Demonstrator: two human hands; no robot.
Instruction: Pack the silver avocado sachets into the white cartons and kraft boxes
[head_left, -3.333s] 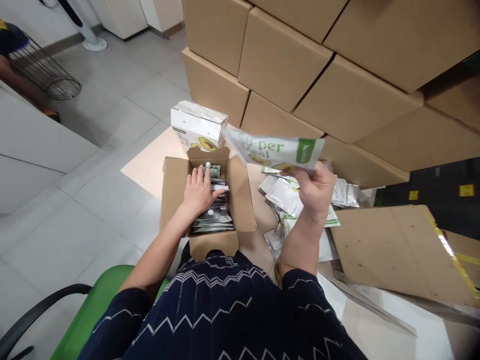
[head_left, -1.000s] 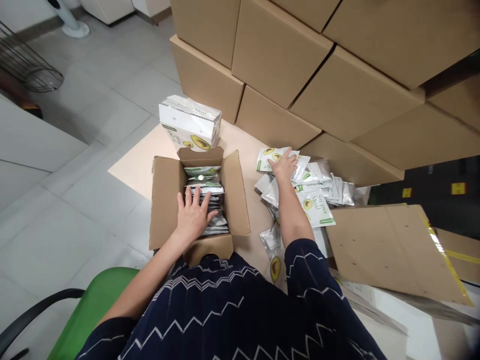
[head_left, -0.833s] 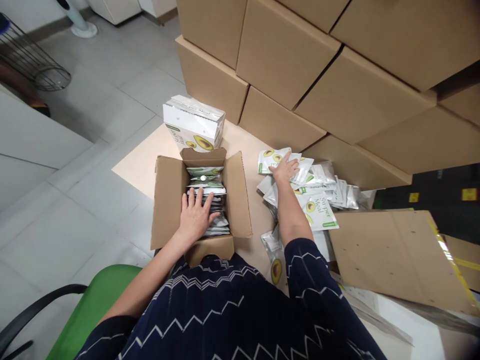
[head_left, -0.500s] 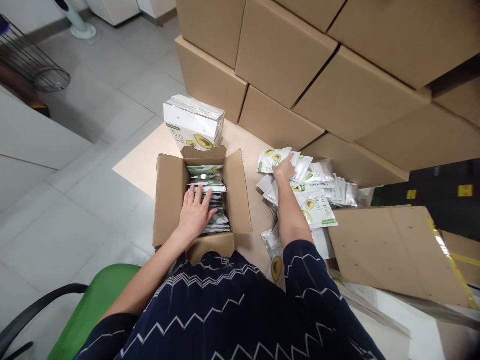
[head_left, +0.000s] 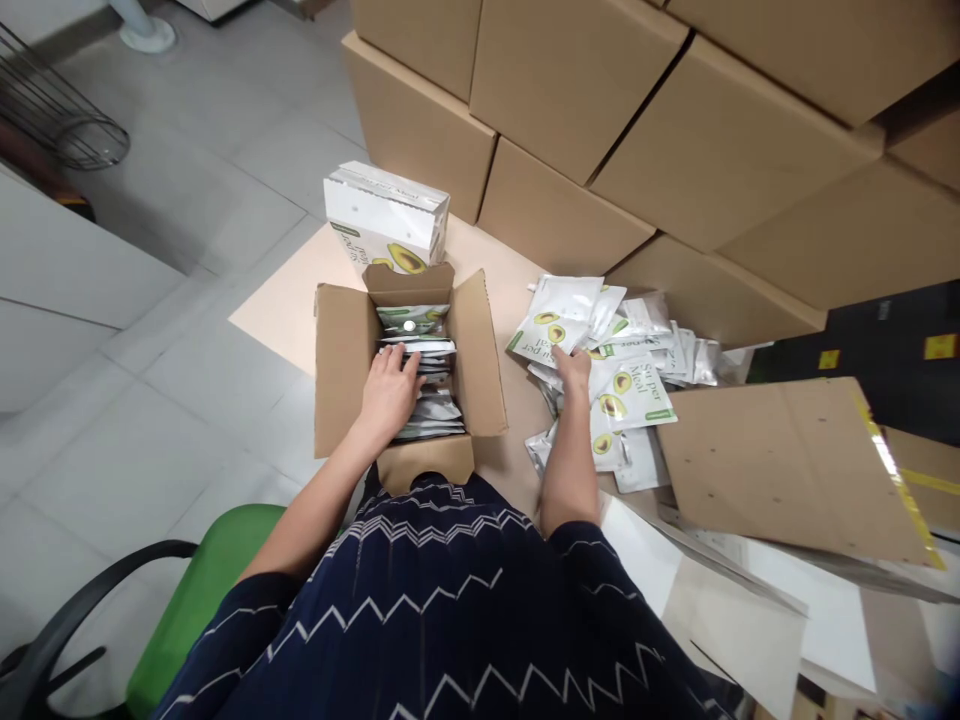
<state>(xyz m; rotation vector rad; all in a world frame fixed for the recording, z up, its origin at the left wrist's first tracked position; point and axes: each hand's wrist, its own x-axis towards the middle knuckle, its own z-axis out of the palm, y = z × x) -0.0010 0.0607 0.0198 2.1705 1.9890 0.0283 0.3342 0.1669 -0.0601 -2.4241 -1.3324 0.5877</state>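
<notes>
My right hand (head_left: 574, 370) pinches the near edge of a white pouch (head_left: 561, 312) printed with avocado halves, above a loose pile of similar pouches (head_left: 636, 395). To the left, an open cardboard box (head_left: 335, 370) holds a row of pouches (head_left: 433, 408) standing on edge. Inside it my left hand (head_left: 390, 395) rests on the pouches' top edges, fingers somewhat apart and gripping nothing that I can see. A small round white object (head_left: 409, 327) lies on the pouches toward the box's far end.
White printed cartons (head_left: 386, 215) stand behind the open box on the table (head_left: 281, 295). Stacked large cardboard boxes (head_left: 555, 200) wall off the back right. A cardboard flap (head_left: 795, 470) juts in at the right, and a green chair (head_left: 202, 600) is at the lower left.
My right hand has drawn a pouch toward me and tilted it off the pile. My left hand stays in the box, its fingers less spread. The view has shifted slightly.
</notes>
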